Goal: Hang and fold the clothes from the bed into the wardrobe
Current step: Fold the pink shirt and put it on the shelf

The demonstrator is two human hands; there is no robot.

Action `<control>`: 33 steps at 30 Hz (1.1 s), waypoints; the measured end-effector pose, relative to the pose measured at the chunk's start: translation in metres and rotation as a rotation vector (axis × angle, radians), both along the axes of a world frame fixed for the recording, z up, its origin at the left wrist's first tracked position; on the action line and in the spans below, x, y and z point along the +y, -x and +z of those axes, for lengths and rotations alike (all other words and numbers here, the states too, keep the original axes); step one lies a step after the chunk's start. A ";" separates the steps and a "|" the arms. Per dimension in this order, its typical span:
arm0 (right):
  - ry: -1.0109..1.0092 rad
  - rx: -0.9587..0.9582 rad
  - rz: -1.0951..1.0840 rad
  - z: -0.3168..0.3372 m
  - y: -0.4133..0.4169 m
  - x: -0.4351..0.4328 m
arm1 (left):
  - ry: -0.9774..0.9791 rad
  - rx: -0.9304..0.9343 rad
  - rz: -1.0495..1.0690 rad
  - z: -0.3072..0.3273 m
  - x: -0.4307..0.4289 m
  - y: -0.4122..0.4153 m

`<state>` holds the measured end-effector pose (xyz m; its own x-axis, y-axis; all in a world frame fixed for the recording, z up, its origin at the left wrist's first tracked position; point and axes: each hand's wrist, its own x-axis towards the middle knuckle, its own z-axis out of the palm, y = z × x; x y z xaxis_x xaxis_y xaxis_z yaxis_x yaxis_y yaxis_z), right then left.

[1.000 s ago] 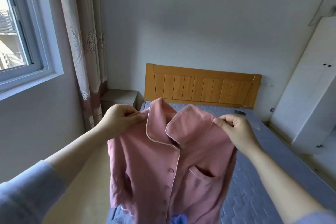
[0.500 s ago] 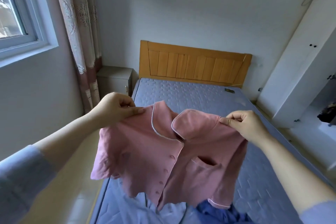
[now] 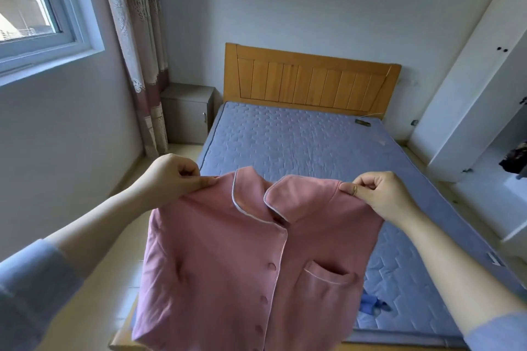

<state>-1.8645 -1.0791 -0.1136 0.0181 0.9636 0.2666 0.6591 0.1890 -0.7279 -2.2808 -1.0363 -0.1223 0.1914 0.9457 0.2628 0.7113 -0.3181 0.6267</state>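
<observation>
I am holding a pink button-front pyjama shirt with pale piping (image 3: 228, 259) up in the air in front of me, over the foot end of the bed. My left hand (image 3: 171, 179) pinches the cloth at one shoulder, thumb and curled fingers closed on the seam, and my right hand (image 3: 379, 194) pinches the other shoulder the same way, so the shirt hangs spread between them with its front facing me. Its collar lies open, the buttons run down the middle, and a small chest pocket shows on the right side. The lower hem falls out of sight below the picture's edge. Behind the shirt lies the blue quilted mattress (image 3: 299, 145), with a slatted wooden headboard (image 3: 310, 77) at its far end against the wall. A crumpled blue garment (image 3: 370, 303) lies on the mattress just beside the shirt's right edge, and a small dark object (image 3: 362, 122), too small to identify, sits near the headboard. The white wardrobe (image 3: 470, 80) stands to the right of the bed; something dark (image 3: 516, 157) shows in an open part of it. On the left are a grey bedside cabinet (image 3: 186, 112), a patterned curtain (image 3: 134, 37) and a white-framed window (image 3: 25, 0).
</observation>
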 end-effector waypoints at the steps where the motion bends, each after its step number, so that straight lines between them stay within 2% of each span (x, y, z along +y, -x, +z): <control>1: 0.010 0.006 0.004 -0.004 -0.002 -0.002 | 0.015 0.003 0.004 -0.004 -0.003 -0.001; 5: 0.118 0.036 0.045 -0.033 -0.006 0.001 | 0.099 0.045 0.006 -0.025 -0.003 -0.001; 12: 0.369 -0.068 0.112 -0.109 0.005 0.055 | 0.296 0.087 -0.050 -0.095 0.029 0.018; 21: 0.439 -0.203 -0.032 -0.211 0.033 0.167 | 0.348 0.219 0.001 -0.201 0.154 0.027; 25: 0.445 -0.199 -0.071 -0.251 0.039 0.219 | 0.357 0.274 0.033 -0.238 0.210 0.016; 33: 0.483 -0.229 -0.037 -0.315 0.023 0.325 | 0.348 0.334 0.140 -0.294 0.302 -0.026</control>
